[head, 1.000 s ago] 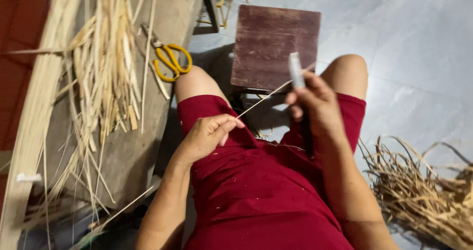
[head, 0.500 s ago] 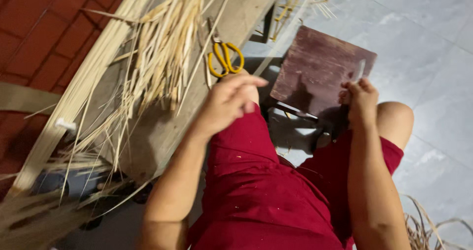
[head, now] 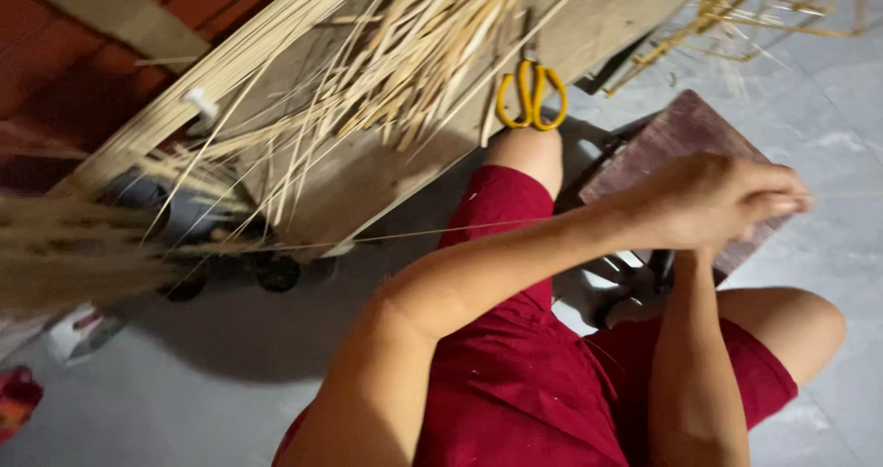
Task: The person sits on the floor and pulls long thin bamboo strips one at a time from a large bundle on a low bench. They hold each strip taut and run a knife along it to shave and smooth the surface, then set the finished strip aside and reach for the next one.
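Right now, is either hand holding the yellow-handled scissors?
No, the yellow-handled scissors lie untouched on the wooden board, while the left hand reaches across above the dark wooden stool.

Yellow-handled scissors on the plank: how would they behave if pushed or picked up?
The scissors lie flat and closed on the wooden plank, so they would probably slide rather than roll. They look rigid. Loose straw strips partly overlie them, so a push would likely drag some strips along.

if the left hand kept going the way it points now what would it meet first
Likely the bare grey floor: the left hand reaches right, over the dark board, fingertips already near its right edge. Depth is unclear.
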